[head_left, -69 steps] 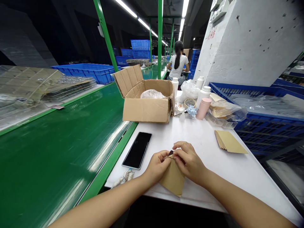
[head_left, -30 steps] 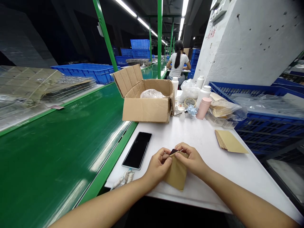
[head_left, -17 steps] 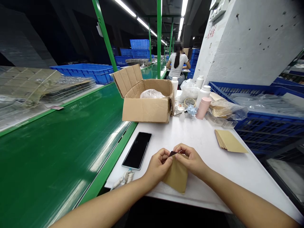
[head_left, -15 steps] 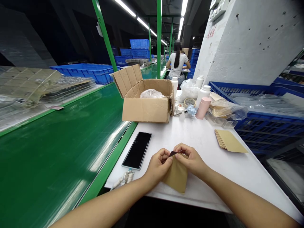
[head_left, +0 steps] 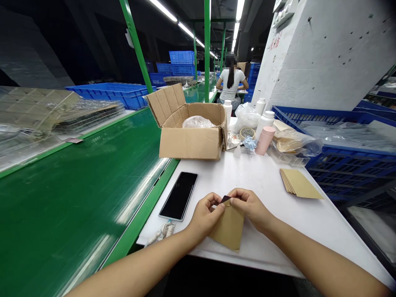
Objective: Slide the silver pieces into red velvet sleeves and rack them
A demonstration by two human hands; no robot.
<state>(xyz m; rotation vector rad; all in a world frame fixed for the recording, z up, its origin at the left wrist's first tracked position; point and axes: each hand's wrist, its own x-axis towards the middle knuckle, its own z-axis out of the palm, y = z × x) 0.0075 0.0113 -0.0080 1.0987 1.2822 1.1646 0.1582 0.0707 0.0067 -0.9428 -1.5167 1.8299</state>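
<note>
Between my hands is a brown paper envelope (head_left: 229, 231), tilted over the near edge of the white table. My left hand (head_left: 208, 211) pinches its upper left corner, and my right hand (head_left: 247, 205) pinches the upper right. A small dark flat piece (head_left: 225, 199) shows at the envelope's top between my fingertips; whether it sticks out of the opening or lies behind it I cannot tell. Left of my left hand lies a phone (head_left: 179, 196) with a cable (head_left: 166, 231) at its lower end. A fanned stack of similar brown envelopes (head_left: 301, 184) rests at the right.
An open cardboard box (head_left: 190, 143) with clear plastic inside stands at the back of the table (head_left: 247, 173). White bottles (head_left: 265, 121), a pink canister (head_left: 265, 140) and a tape roll (head_left: 247, 133) stand beside it. A green conveyor (head_left: 93, 177) runs along the left. Blue crates (head_left: 355, 153) flank the right. Another person (head_left: 232, 82) sits ahead.
My right hand has shifted slightly, and its fingers have moved at the envelope's top edge. The envelope looks flatter, and more of the dark piece shows.
</note>
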